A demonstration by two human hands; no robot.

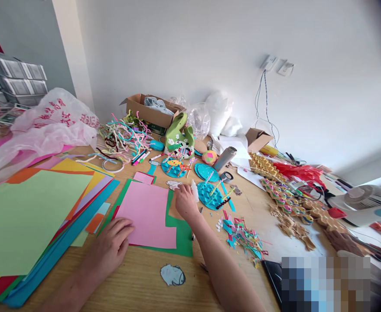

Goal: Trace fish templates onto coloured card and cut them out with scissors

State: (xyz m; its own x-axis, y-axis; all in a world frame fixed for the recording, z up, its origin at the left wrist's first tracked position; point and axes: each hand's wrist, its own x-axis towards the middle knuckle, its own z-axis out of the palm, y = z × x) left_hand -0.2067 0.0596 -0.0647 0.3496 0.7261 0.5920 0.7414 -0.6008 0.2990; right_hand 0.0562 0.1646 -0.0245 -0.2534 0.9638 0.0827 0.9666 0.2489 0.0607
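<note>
My left hand (pixel 115 238) rests at the lower left edge of a pink paper sheet (pixel 148 212), fingers loosely bent and lying on it, holding nothing. The sheet has a notch cut from its right side and lies over green paper (pixel 184 236). My right hand (pixel 186 203) reaches past the sheet, fingertips drawn together at the edge of a white paper fish (pixel 173 185) with drawn lines; the exact grip is partly hidden. Just right of those fingers stands a white glue bottle (pixel 194 190). Nearer to me, a grey-blue paper fish (pixel 172 274) lies on the wooden table.
Stacked coloured paper (pixel 37 216) covers the left. Blue decorated discs (pixel 210 195), a grey flask (pixel 225 158) and a green panda-patterned holder (pixel 180 141) stand behind. Paper scraps (pixel 242 236) lie right, before egg cartons (pixel 279 195) and a fan (pixel 366 201). Another person's hand (pixel 343 242) shows far right.
</note>
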